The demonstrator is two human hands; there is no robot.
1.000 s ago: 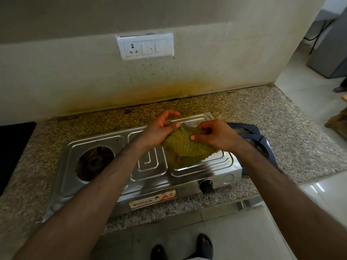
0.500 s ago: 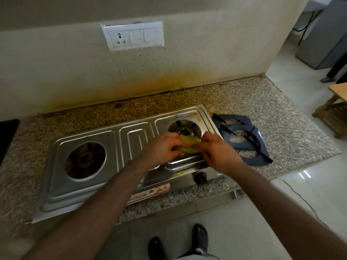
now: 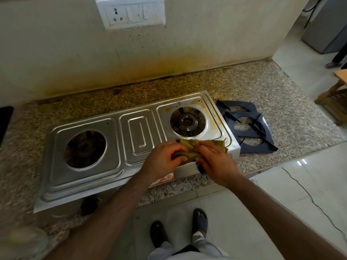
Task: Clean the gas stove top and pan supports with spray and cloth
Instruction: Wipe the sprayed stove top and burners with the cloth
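— Both hands have dropped from above the right burner to the stove's (image 3: 88,177) front edge, carrying the cloth (image 3: 204,145) with them.

— Fold it to a clean face, I'd say, then press firmly across those yellow stains (image 3: 203,106).

— Grip?

— Left hand (image 3: 163,158) curls round the rolled end; right hand (image 3: 216,160) pinches the other end, knuckles up. Pan supports (image 3: 249,128) lie on the counter, just beside the stove.

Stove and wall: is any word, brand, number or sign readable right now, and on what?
No text reads whole.
Stove front label: only a small emblem shows; the left hand and forearm cover the rest.
Switch plate on the wall: no markings legible.
Cloth, pan supports: no text visible.
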